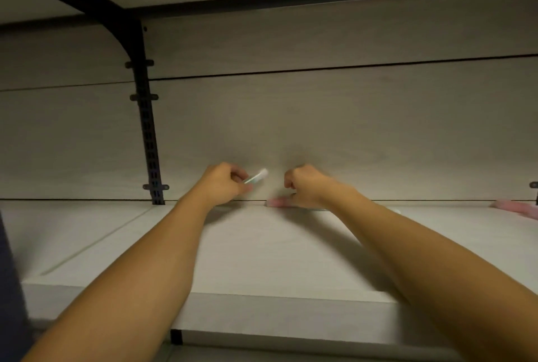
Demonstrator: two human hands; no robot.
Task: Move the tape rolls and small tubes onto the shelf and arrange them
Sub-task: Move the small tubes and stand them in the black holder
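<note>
Fingers of the left hand (222, 184) curl round a small tube (256, 177), pinching its lower end, while the right hand (305, 185) is curled with its fingertips down on a blurred pink tube (276, 202) lying at the shelf's back edge. Both reach across a pale wood-grain shelf (262, 251) toward a matching back panel, with a black slotted upright (148, 134) at 10 o'clock and another shelf overhead. The held tube's long axis tilts, its white cap toward 2 o'clock; another pink item (515, 207) lies at 3 o'clock.
</note>
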